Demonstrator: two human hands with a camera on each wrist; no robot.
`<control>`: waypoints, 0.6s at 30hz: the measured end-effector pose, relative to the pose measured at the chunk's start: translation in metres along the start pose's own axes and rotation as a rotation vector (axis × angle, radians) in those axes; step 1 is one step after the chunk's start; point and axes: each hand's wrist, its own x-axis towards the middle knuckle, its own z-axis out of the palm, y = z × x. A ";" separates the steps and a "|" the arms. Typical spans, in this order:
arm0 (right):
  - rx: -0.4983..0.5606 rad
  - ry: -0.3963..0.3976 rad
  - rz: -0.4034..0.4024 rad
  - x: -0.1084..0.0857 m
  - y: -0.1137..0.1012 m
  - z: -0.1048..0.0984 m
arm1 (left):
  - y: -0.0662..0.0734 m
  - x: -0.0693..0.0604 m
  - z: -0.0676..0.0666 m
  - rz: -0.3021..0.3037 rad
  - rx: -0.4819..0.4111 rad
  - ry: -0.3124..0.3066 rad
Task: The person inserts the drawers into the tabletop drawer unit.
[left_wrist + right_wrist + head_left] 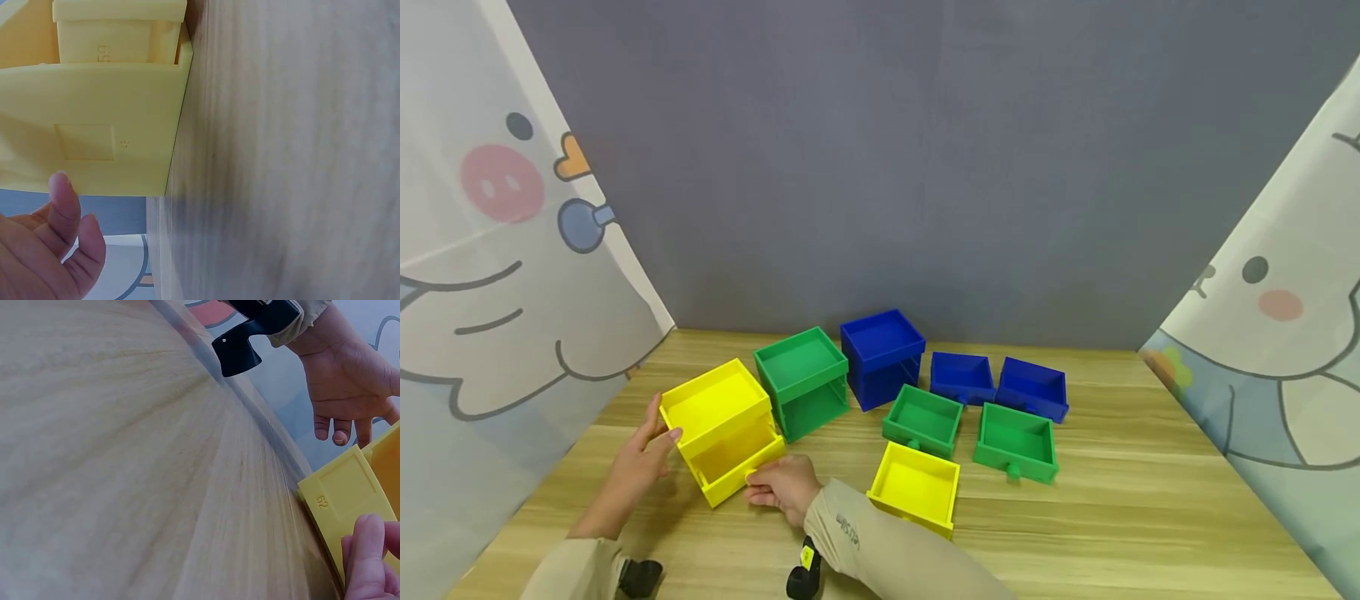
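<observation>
At the left of the table stands a yellow drawer cabinet (715, 400), its top a shallow tray. My left hand (636, 462) holds its left side, thumb at the front corner. A yellow drawer (747, 473) sits partway in the cabinet's lower opening, its front sticking out. My right hand (786, 486) pinches the knob on that drawer front, and the fingers hide the knob. In the left wrist view, the drawer's side (119, 44) shows beyond the cabinet wall (87, 140). The right wrist view shows the drawer front (347, 487) close to the tabletop.
Green (801, 362) and blue (883, 337) cabinets stand behind, to the right. Right of my hands lie a second yellow drawer (917, 482), two green drawers (925, 417) and two blue drawers (962, 373). A grey wall (925, 208) rises at the back.
</observation>
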 end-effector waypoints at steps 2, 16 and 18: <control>-0.002 0.008 0.001 0.001 -0.001 0.001 | 0.000 0.001 0.000 -0.007 0.006 -0.001; -0.039 0.010 -0.064 0.006 0.004 0.007 | 0.000 -0.003 -0.001 -0.016 -0.008 0.011; -0.047 0.014 -0.076 0.006 0.004 0.007 | 0.002 -0.003 0.000 -0.023 -0.007 0.013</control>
